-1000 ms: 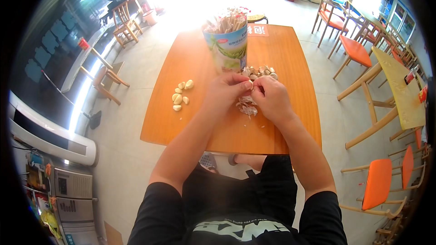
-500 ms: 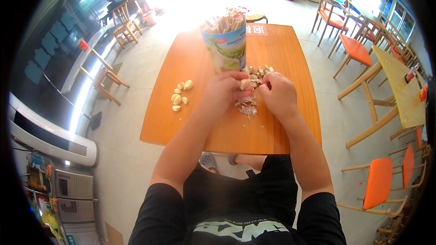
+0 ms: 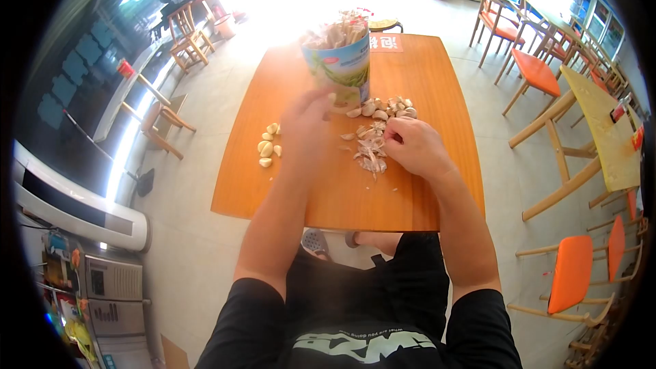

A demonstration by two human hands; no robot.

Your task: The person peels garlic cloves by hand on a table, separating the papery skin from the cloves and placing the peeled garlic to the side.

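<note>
My left hand [image 3: 306,121], smeared by motion, is over the left half of the table, in front of the tub. At its fingertips shows a pale peeled garlic clove [image 3: 332,97]. My right hand [image 3: 418,147] is curled closed at the right edge of a heap of papery garlic skins [image 3: 371,154]; whether anything is pinched in it is hidden. Behind the skins lie several unpeeled garlic cloves [image 3: 388,106]. Several peeled cloves [image 3: 266,147] are grouped on the left side, partly beside my left forearm.
A tall blue-and-green printed tub [image 3: 342,68], full of thin paper-wrapped sticks, stands on the wooden table [image 3: 342,205]. A red sign [image 3: 387,42] lies behind it. Orange-seated chairs [image 3: 536,74] and a yellow-topped table [image 3: 608,123] stand to the right.
My left hand has moved left and slightly away from me with the clove, parting from my right hand. My right hand has barely shifted. More of the skins and unpeeled cloves now shows.
</note>
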